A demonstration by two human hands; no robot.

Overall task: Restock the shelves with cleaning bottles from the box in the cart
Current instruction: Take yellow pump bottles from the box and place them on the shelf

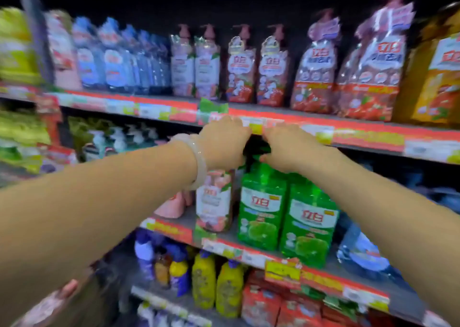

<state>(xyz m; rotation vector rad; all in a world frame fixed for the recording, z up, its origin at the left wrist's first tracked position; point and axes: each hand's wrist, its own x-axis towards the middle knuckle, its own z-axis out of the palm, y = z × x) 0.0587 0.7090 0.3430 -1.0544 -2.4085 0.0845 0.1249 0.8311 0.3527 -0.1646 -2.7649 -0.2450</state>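
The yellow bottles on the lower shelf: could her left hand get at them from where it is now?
Probably yes. The left hand is up at the peach bottle; the yellow bottles stand at their shelf's open front, nothing blocking.

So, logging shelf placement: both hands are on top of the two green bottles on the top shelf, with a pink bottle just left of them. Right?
Not the top shelf. The head view shows the left hand and right hand at the green bottles on the middle shelf; the pink bottle does stand left of them.

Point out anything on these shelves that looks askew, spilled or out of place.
Nothing stands out. The green bottles stand upright in a row on the middle shelf, beside the pink bottle. Both hands, left hand and right hand, reach over their tops; no spill shows.
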